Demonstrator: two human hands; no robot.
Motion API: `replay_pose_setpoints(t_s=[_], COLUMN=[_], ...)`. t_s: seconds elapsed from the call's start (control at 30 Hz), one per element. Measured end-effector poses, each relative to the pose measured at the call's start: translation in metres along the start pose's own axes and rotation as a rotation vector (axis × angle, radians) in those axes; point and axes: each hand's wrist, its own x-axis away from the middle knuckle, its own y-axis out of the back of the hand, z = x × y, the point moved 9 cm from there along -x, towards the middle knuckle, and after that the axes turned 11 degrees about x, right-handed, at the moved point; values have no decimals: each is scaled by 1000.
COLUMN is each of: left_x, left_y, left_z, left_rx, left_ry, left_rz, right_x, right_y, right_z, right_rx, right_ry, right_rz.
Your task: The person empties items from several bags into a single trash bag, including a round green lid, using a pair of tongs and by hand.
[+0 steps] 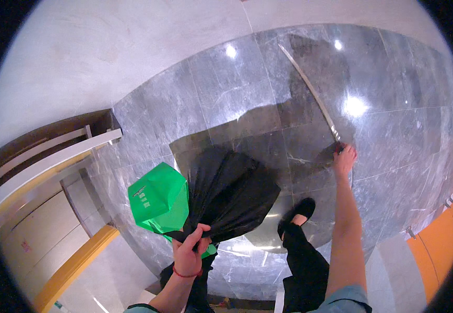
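My left hand (189,250), with a red cord bracelet at its wrist, is closed around the gathered neck of a black plastic bag (238,191). The bag spreads out full to the right of the fist. A glossy green bag or packet (160,195) with white writing sits against its left side, and more green shows below the fist. Stretched forward, my right hand (345,159) grips the near end of a long, thin, pale strip (312,90). The strip runs away over the floor, bending slightly. Whether its far end touches the floor I cannot tell.
Grey marble-look tiles (234,86) reflect several bright lights. A pale wall (105,47) curves round the far side. White shelving with yellow edging (74,266) stands at the left, orange cabinet doors (438,238) at the right. My black shoe (304,207) is beside the bag.
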Motion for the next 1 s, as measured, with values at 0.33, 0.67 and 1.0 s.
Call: replay_pose_setpoints(t_s=[0.33, 0.67, 1.0], left_x=[-5, -10, -48], left_y=[-6, 14, 97], left_z=[4, -4, -48], left_rx=[40, -77, -395], left_ry=[-118, -110, -73], left_rz=[104, 79, 98], right_x=[148, 192, 298], right_y=[-23, 173, 386], right_z=[62, 54, -47], right_rx=[-785, -1356, -1717], right_ry=[-196, -93, -802], right_rz=[463, 898, 1626])
